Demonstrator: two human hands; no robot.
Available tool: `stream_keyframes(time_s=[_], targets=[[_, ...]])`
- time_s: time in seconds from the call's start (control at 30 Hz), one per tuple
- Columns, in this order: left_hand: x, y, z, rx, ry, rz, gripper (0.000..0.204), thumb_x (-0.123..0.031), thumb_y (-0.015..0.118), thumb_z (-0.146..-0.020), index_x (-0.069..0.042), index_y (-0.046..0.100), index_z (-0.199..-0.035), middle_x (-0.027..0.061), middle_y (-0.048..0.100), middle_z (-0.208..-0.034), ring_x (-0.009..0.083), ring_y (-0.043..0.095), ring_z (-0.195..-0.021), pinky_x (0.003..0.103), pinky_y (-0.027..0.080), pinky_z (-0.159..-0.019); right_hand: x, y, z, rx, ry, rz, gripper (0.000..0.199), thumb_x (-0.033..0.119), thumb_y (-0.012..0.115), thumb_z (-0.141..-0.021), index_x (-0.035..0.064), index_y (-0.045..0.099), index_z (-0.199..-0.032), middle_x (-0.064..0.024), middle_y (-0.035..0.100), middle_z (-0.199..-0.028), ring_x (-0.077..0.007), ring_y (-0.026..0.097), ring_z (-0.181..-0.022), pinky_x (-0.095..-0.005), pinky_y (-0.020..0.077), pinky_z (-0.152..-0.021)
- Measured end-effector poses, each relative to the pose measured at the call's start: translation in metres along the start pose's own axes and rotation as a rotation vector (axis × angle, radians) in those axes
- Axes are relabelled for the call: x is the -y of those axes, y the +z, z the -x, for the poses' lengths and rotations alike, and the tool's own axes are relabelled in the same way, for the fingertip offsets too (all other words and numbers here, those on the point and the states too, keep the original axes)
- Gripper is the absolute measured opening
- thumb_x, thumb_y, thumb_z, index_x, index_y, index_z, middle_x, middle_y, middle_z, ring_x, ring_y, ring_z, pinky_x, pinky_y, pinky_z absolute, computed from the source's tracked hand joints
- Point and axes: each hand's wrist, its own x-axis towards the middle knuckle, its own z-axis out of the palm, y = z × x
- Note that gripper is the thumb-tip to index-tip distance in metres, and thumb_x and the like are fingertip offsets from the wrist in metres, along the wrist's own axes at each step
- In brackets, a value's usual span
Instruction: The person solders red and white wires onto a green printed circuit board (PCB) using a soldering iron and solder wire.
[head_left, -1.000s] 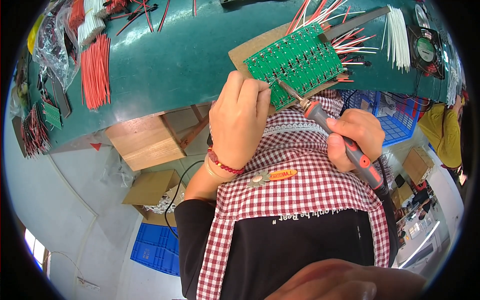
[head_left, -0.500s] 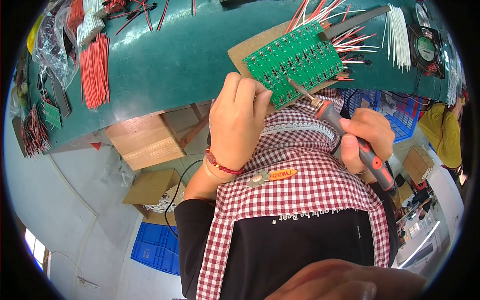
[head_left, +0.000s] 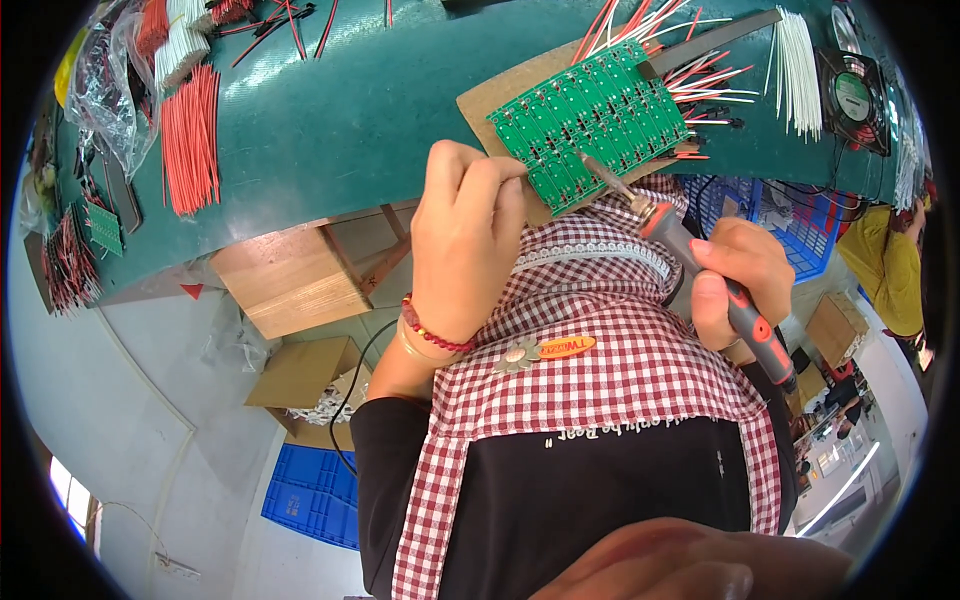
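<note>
One PCB (head_left: 590,125), beyond hands (head_left: 462,240) (head_left: 748,275), poss. touching L

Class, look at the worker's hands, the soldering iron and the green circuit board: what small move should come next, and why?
Perhaps ease the soldering iron left, stopping short of the left hand: those fingers are at the left edge of the green circuit board, while the right hand holds the iron with its tip farther right, over the board.
</note>
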Motion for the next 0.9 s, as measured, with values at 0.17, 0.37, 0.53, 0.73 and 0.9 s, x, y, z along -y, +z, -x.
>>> stream_keyframes(time_s=[0.17, 0.37, 0.53, 0.73, 0.9], targets=[[0.005, -0.008, 0.006, 0.029, -0.072, 0.041, 0.017, 0.000, 0.073, -0.077, -0.004, 0.057, -0.082, 0.0076, 0.052, -0.080, 0.0206, 0.059, -0.063, 0.032, 0.046, -0.052, -0.002, 0.007, -0.003, 0.036, 0.015, -0.008, 0.018, 0.004, 0.065, -0.072, -0.0047, 0.065, -0.088, -0.0055, 0.052, -0.052, -0.0176, 0.049, -0.039, -0.0294, 0.0374, -0.038], [0.007, -0.006, 0.006, -0.011, -0.059, -0.010, 0.019, -0.001, 0.075, -0.076, -0.005, 0.057, -0.080, 0.0053, 0.053, -0.078, 0.0183, 0.058, -0.060, 0.031, 0.044, -0.050, -0.003, 0.019, -0.005, 0.057, 0.006, -0.036, 0.020, 0.005, 0.066, -0.072, -0.0039, 0.065, -0.090, -0.0063, 0.052, -0.053, -0.0179, 0.051, -0.040, -0.0293, 0.0382, -0.038], [0.008, -0.004, 0.004, 0.010, -0.073, -0.008, 0.014, 0.001, 0.073, -0.081, 0.001, 0.059, -0.082, 0.0052, 0.053, -0.078, 0.0104, 0.052, -0.060, 0.024, 0.043, -0.052, -0.004, 0.024, -0.005, 0.059, -0.002, -0.028, 0.022, 0.003, 0.066, -0.070, -0.0035, 0.065, -0.091, -0.0062, 0.053, -0.053, -0.0179, 0.051, -0.040, -0.0296, 0.0389, -0.039], [0.011, 0.003, 0.004, 0.023, -0.044, -0.006, 0.017, -0.004, 0.074, -0.078, -0.005, 0.057, -0.081, 0.0075, 0.052, -0.080, 0.0236, 0.058, -0.063, 0.035, 0.046, -0.054, 0.004, 0.030, 0.004, 0.088, -0.059, 0.054, 0.024, 0.002, 0.069, -0.067, -0.0038, 0.066, -0.090, -0.0039, 0.052, -0.054, -0.0169, 0.051, -0.041, -0.0288, 0.0396, -0.039], [0.008, 0.006, 0.002, -0.014, -0.011, -0.026, 0.014, 0.000, 0.070, -0.079, -0.003, 0.058, -0.084, 0.0088, 0.052, -0.082, 0.0270, 0.058, -0.070, 0.037, 0.047, -0.058, 0.008, 0.031, 0.000, 0.126, -0.109, 0.075, 0.025, 0.001, 0.070, -0.066, -0.0046, 0.067, -0.090, -0.0029, 0.053, -0.056, -0.0157, 0.051, -0.042, -0.0278, 0.0393, -0.038]])
